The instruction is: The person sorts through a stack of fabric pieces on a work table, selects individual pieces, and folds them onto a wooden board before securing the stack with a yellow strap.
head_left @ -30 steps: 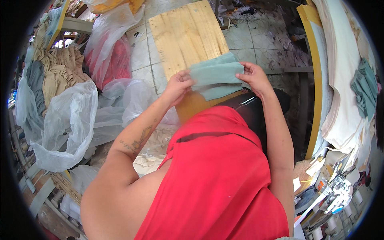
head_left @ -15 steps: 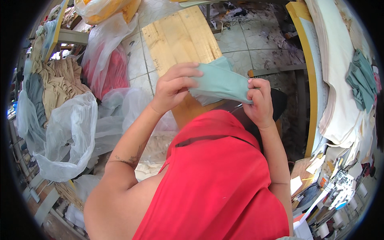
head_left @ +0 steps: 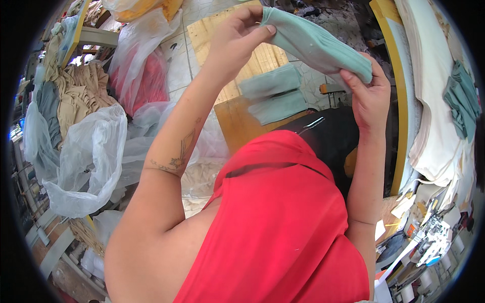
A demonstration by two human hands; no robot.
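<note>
A folded strip of pale green fabric [head_left: 318, 43] is stretched between my two hands, raised above the board. My left hand [head_left: 240, 38] pinches its upper left end, thumb on top. At the lower right end, my right hand [head_left: 371, 91] grips it between thumb and fingers. The strip looks layered lengthwise, with fine ridges along it. Below it, more folded pale green fabric pieces [head_left: 278, 106] lie side by side on the wooden board [head_left: 235, 123], close to my lap.
Clear plastic bags [head_left: 91, 161] and bunched beige fabric [head_left: 83, 96] fill the left side. A bag with red contents [head_left: 144, 83] stands beyond. On the right are a yellow-edged table [head_left: 399, 106], white fabric layers [head_left: 429, 116], a dark green cloth [head_left: 462, 101] and a sewing machine [head_left: 429, 240].
Both hands have lifted the green fabric up and away from me and spread further apart. The strip is now stretched longer, uncovering the folded pieces on the board.
</note>
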